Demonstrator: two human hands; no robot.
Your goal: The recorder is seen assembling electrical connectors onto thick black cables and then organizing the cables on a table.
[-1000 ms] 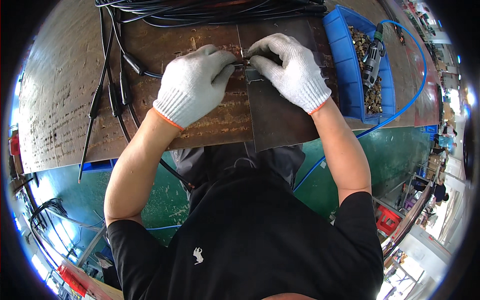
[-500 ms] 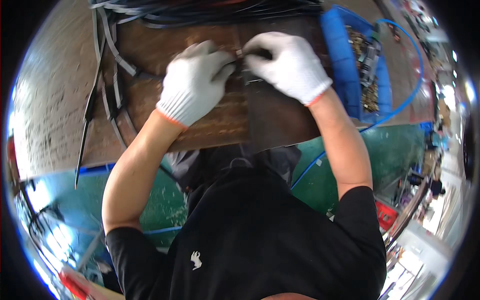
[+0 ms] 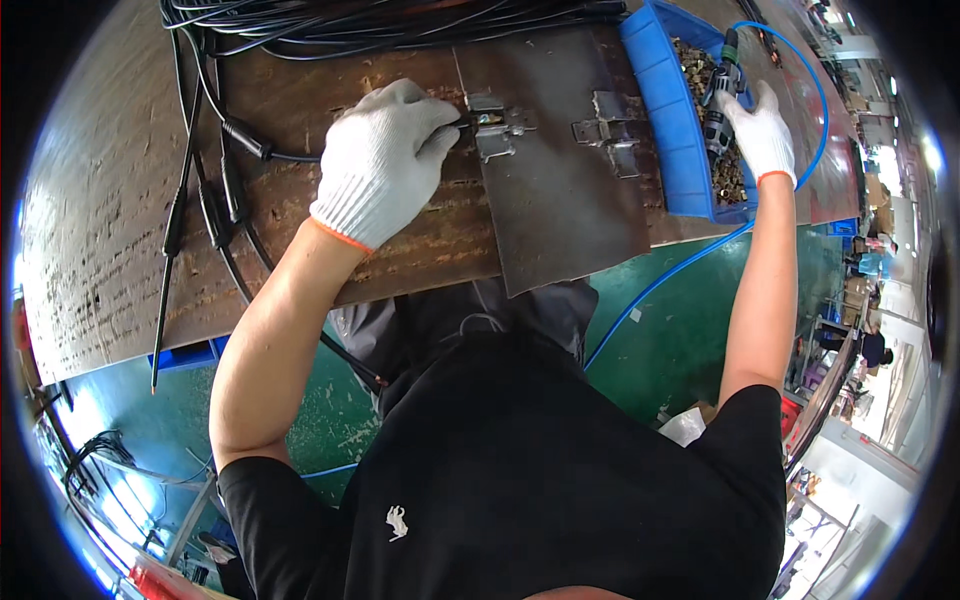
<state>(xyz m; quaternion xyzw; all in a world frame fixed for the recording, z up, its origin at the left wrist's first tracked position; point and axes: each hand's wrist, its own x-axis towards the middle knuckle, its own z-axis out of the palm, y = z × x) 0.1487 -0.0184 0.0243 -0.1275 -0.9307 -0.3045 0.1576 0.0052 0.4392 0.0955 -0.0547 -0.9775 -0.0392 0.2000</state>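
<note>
My left hand (image 3: pixel 385 165), in a white knit glove with an orange cuff, pinches a black cable (image 3: pixel 295 157). The cable's dark tip pokes out between thumb and fingers, up against a small metal clamp fixture (image 3: pixel 497 128) on a dark steel plate (image 3: pixel 560 220). At the far right, my gloved right hand (image 3: pixel 762 138) is over a blue parts bin (image 3: pixel 672 130). Its digits are spread, one lying on a black and grey hand-held air tool (image 3: pixel 717 130), not visibly wrapped round it. Several small brass-coloured parts (image 3: pixel 697 65) fill the bin beneath the tool.
A second metal fixture (image 3: pixel 612 133) stands on the plate near the bin. Bundled black cables (image 3: pixel 390 35) lie along the far side, and others with thick inline connectors (image 3: pixel 245 137) hang over the left table edge. A blue air hose (image 3: pixel 825 110) loops around the right.
My right hand has left the clamp fixture and moved right to the air tool in the bin. My left hand stays at the fixture with the cable.
</note>
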